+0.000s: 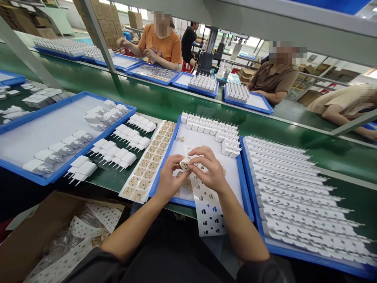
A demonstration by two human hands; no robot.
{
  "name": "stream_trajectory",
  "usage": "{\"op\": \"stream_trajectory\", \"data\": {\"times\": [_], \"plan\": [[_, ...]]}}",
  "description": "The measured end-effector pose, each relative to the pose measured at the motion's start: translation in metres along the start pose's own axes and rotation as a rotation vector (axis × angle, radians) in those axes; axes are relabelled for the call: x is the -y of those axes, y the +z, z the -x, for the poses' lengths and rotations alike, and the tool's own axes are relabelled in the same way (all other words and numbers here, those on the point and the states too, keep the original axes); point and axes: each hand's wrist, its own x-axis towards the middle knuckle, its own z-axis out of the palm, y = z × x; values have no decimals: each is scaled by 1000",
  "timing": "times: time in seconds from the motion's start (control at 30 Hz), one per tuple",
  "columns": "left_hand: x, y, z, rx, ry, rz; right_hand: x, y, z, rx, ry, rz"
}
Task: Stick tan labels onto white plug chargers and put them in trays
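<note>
Okay, head view: the left hand (171, 179) is gripping a white plug (185, 163) above the middle blue tray (249, 196); the right hand (207, 169) is pinching its edge, a beige label sheet (149, 161) lying left of that tray.

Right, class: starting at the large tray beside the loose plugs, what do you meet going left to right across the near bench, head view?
Large blue tray → loose white plugs → tan sticker sheet → left hand → held white piece → right hand → packed blue tray.
</note>
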Motion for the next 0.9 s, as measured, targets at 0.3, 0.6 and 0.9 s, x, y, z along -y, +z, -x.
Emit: {"op": "stream_trajectory", "data": {"times": [0.3, 0.6, 0.9], "plan": [[-2, 2, -3, -60, -87, 110, -38, -48, 5, -235, 444, 415], [-24, -121, 1, -95, 79, -579, -53, -54, 6, 109, 682, 958], [55, -227, 28, -284, -3, -1274, -53, -43, 3, 191, 624, 749]]}}
